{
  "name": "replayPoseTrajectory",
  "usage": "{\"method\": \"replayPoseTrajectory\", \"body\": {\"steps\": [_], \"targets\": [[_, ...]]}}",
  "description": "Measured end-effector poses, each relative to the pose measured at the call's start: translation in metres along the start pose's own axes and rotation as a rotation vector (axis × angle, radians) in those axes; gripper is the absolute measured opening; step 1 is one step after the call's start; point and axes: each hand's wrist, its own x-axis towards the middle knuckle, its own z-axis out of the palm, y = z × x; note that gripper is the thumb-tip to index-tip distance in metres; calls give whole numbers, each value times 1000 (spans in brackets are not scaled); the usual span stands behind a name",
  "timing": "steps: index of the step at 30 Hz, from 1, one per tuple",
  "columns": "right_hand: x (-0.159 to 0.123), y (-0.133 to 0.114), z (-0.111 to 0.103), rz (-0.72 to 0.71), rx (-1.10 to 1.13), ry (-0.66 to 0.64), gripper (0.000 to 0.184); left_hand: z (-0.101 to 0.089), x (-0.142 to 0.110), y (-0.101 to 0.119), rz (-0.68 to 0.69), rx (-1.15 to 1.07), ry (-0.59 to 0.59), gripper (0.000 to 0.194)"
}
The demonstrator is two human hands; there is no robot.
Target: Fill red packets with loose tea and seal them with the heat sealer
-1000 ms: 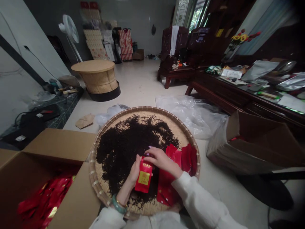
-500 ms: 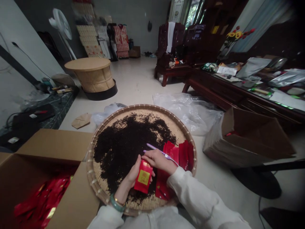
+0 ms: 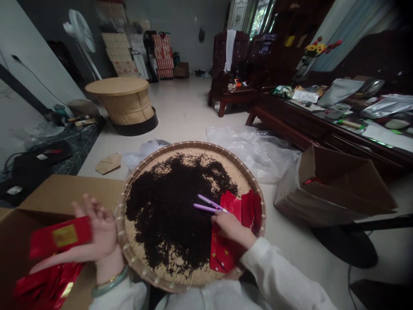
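Note:
My left hand (image 3: 105, 234), palm up with fingers spread and thumb stretched out, is over the left cardboard box (image 3: 74, 191). A red packet (image 3: 64, 236) with a yellow label, blurred by motion, is just beyond the palm, apparently coming loose. More red packets (image 3: 41, 284) lie inside that box. Closed round the hinge end of a slim purple hair straightener (image 3: 206, 208) is my right hand (image 3: 230, 227); the tool's two arms are apart. Beneath and beside this hand are flat red pouches (image 3: 251, 211) on the round woven tray (image 3: 257, 174). Dark dried leaves (image 3: 171, 211), like tea, cover much of the tray.
Clear plastic sheeting (image 3: 254, 150) lies on the floor beyond the tray. A second open carton (image 3: 290, 193) stands to the right, near a long dark wooden table (image 3: 284, 112) loaded with bags and papers. A drum-shaped table (image 3: 119, 86) and a white fan (image 3: 82, 32) stand at back left.
My left hand has carried the red packet from above the tray leftward over the box and opened. My right hand has let go of the packet and moved right onto the straightener.

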Motion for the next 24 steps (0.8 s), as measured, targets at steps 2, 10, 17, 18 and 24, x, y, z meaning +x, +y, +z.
{"method": "replayPoseTrajectory", "body": {"steps": [2, 10, 17, 18, 24], "targets": [[-2, -3, 7, -16, -10, 31, 19, -1, 0, 3, -56, 101, -34, 107], [3, 3, 26, -109, -38, 207, 25, -8, -41, -72, -721, -37, -277, 82], [1, 15, 7, -334, 255, 273, 16, 14, -84, -113, -1158, 402, -493, 55], [-1, 14, 0, -399, 293, 306, 15, 16, -90, -115, -1183, 458, -532, 56], [-2, -4, -26, -592, 510, 549, 20, 20, -106, -119, -1132, 618, -692, 46]]}}
